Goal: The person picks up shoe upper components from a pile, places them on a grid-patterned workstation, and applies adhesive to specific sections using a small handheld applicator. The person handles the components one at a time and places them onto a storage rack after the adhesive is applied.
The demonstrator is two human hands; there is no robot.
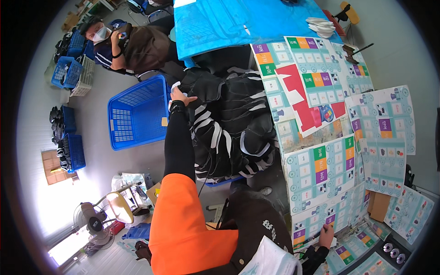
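Note:
My left arm, in an orange and black sleeve, stretches out to the far left. At its end my left hand [182, 97] has its thumb out to the right and its other fingers curled by a small white thing [175, 85] too small to name. It is between a blue plastic basket [137, 145] and a heap of black pieces with white strips [224, 114], which look like shoe uppers. My right hand [326, 236] is closed low over the sheet-covered table [302, 143], near its edge at the lower right. A small dark tip shows at its fingers; what it holds cannot be made out.
Blue sheeting [215, 27] covers the far table, with a stack of white pieces [321, 26] on it. A masked person [146, 48] sits at the far left. More blue baskets [75, 153] line the left wall, and a fan [94, 223] stands at the lower left.

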